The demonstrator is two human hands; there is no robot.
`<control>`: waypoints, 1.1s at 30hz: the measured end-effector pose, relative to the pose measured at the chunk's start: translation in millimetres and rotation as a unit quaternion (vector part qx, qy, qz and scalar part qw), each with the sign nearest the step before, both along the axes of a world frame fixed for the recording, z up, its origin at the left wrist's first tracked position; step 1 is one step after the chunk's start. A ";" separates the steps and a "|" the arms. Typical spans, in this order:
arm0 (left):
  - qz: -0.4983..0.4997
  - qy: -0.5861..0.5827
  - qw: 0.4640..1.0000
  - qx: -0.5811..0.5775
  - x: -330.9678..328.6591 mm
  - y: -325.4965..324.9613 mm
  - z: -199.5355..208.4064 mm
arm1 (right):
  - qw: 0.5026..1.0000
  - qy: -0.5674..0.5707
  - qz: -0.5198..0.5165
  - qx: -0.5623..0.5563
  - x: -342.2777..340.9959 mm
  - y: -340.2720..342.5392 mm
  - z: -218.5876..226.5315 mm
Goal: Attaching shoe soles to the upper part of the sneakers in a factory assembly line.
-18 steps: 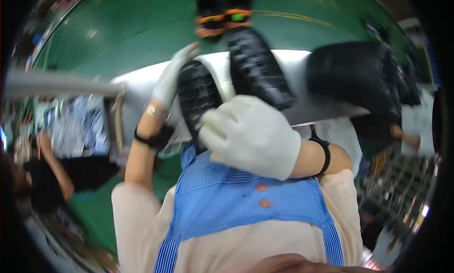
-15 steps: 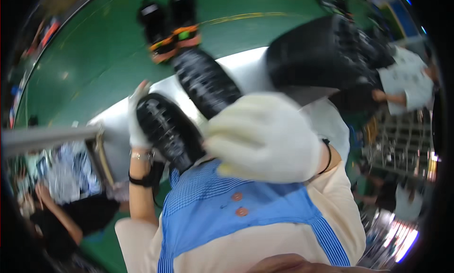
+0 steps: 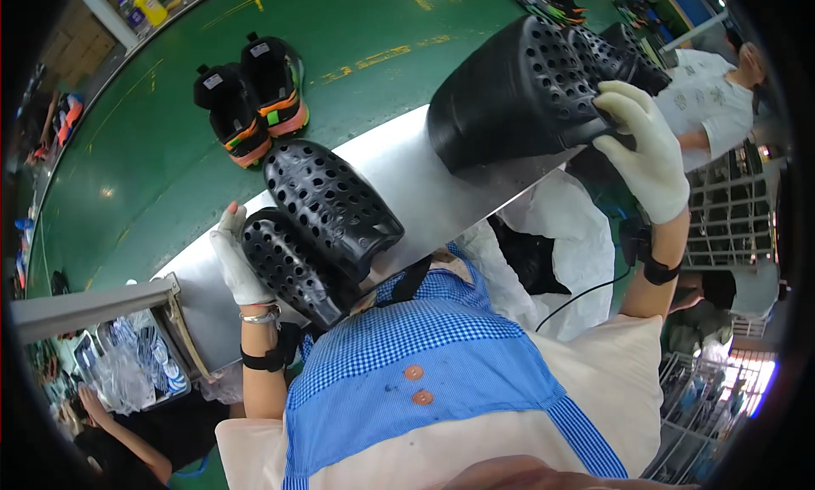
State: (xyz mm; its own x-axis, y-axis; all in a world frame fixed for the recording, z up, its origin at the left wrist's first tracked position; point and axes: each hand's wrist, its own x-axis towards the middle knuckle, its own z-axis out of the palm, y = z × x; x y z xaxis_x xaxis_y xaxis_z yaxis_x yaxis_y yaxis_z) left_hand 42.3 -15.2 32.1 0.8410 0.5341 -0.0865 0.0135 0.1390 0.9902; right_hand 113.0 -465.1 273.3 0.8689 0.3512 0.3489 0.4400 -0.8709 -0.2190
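Bare metal across the middle of the bench [image 3: 407,155], open between the pair of shells on its left half and the stack [image 3: 501,100] on its right. Past the bench's far edge, wide open green floor [image 3: 187,108], with two black-and-orange shoes [image 3: 276,78] just beyond that edge. Close against the near edge, a blue apron [image 3: 373,346], leaving little room there. At the bench's left end, a grey rail [image 3: 93,310].

Hands well apart. Left hand [image 3: 236,257] laid along the left shell [image 3: 293,265], with the right shell [image 3: 331,201] touching alongside; cannot tell whether gripping. Right hand [image 3: 643,155] curved at the stack's right edge, thumb and fingertips parted around it; cannot tell how firmly.

Shells black, hollow-looking, full of round holes; more of the like nested in the stack. Under the bench's near edge, a white bag [image 3: 586,227], gaping, with something black [image 3: 526,257] inside. Beyond the bench's left end, heaped clear plastic [image 3: 119,367]. Right of the bench, a wire rack [image 3: 730,214].
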 end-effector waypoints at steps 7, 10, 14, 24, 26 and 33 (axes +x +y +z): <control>0.057 -0.022 0.996 0.060 4.9 28.0 28.8 | 0.998 -0.041 0.043 -0.032 -9.7 -19.6 38.8; 0.005 -0.084 0.996 0.041 28.0 36.5 59.7 | 0.987 -0.100 -0.085 0.092 -21.4 -63.8 46.7; -0.212 -0.193 0.957 -0.046 79.1 27.3 121.0 | 0.958 -0.134 0.214 0.135 10.9 87.3 23.1; -0.287 -0.189 0.885 -0.316 134.2 45.9 160.2 | 0.919 0.143 0.309 0.197 104.8 291.0 -40.9; -0.210 -0.177 0.925 -0.262 133.1 44.3 156.0 | 0.920 0.178 0.276 0.212 116.6 306.1 -55.6; -0.122 -0.208 0.936 -0.258 147.3 64.5 116.7 | 0.936 0.233 0.257 0.050 127.8 349.1 -60.6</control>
